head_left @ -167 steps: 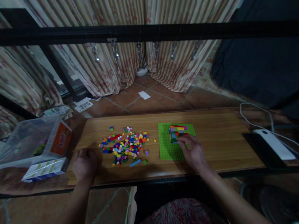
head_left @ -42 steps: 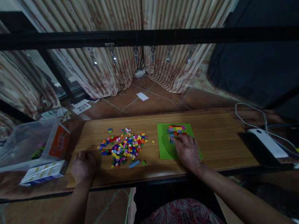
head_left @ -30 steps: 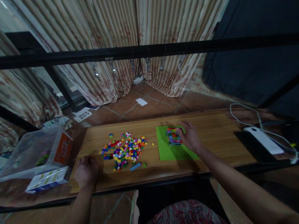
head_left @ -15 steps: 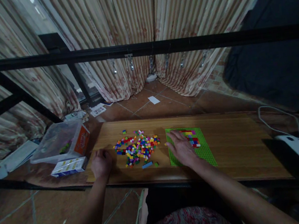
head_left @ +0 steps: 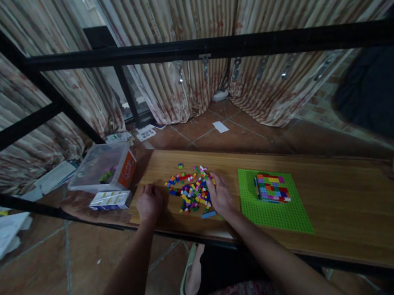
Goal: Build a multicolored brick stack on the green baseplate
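Note:
Loose toy bricks in many colours lie in a heap on the wooden table. At the heap's right edge is my right hand, its thumb and fingers apart, covering some bricks; I see nothing held in it. My left hand rests curled on the table, left of the heap, and whatever its fingers may hold is hidden. A green baseplate lies to the right, bearing a multicoloured brick block. One long blue brick sits in front of the heap.
A clear plastic bin with an orange label stands beyond the table's left end, with a small white-and-blue box in front of it. A black metal rail crosses above the table's far side. Curtains hang behind.
My right hand has moved left from the baseplate to the brick heap, uncovering the brick block. My left hand stays curled on the table. The camera view has turned.

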A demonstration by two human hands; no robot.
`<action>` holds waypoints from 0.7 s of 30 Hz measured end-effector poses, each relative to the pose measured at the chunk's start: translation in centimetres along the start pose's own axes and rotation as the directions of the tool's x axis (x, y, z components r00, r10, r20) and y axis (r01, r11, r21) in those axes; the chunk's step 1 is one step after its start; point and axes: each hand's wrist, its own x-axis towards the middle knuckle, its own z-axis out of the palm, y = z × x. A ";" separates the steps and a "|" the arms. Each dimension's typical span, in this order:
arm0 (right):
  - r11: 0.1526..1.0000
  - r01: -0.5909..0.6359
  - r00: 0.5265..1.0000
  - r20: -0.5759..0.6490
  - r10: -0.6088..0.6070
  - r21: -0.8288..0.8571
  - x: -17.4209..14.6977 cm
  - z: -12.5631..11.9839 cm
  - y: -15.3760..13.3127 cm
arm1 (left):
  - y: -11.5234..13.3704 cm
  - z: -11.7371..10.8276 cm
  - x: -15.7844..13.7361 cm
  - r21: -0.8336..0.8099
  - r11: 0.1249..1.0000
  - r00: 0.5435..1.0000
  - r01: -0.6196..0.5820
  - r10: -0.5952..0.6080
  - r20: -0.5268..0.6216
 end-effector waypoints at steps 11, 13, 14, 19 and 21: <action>0.999 -0.015 0.999 0.045 0.013 0.043 -2.5 -3.1 -0.1 | 0.2 0.1 0.0 -0.041 0.999 1.000 -0.007 0.007 0.003; 0.997 0.044 0.998 0.041 -0.041 -0.068 -4.2 -3.5 0.2 | 0.1 0.2 -0.1 -0.048 0.999 1.000 -0.004 0.004 -0.006; 0.989 0.087 0.995 0.049 -0.081 -0.123 -5.1 -3.4 0.3 | 0.1 0.3 -0.1 -0.049 0.999 1.000 -0.002 0.002 -0.011; 0.869 0.276 0.959 0.172 -0.224 -0.409 -7.1 -1.1 -0.4 | 0.1 0.4 -0.1 -0.045 0.999 1.000 -0.011 0.010 -0.013; 0.828 0.311 0.949 0.203 -0.242 -0.467 -6.6 -0.4 -0.7 | 0.1 0.3 -0.1 -0.051 0.999 1.000 -0.013 0.013 -0.010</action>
